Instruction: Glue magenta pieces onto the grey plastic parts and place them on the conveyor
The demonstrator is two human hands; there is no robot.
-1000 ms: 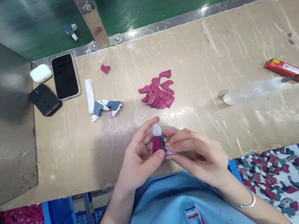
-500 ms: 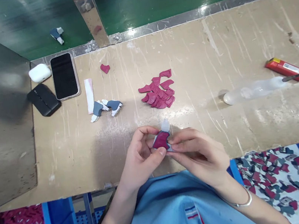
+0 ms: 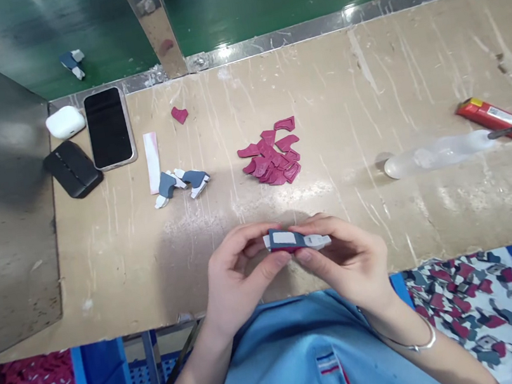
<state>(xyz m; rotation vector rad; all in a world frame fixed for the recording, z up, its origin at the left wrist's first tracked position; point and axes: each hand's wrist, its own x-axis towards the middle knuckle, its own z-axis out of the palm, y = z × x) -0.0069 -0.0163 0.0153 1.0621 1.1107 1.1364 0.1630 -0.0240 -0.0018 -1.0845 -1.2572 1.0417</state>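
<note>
Your left hand (image 3: 244,274) and right hand (image 3: 355,260) both grip a small blue-grey, plastic-looking piece (image 3: 284,238) with pale-grey ends, thumbs and fingertips closed on it, near the close edge of the scuffed tan desk (image 3: 318,93). You have just turned it: its maroon panel (image 3: 279,252), face up half a second ago, now shows only as a strip, and a narrow side with a white rectangle faces up. That leaves this side, rather than the panel, open to your inspection.
</note>
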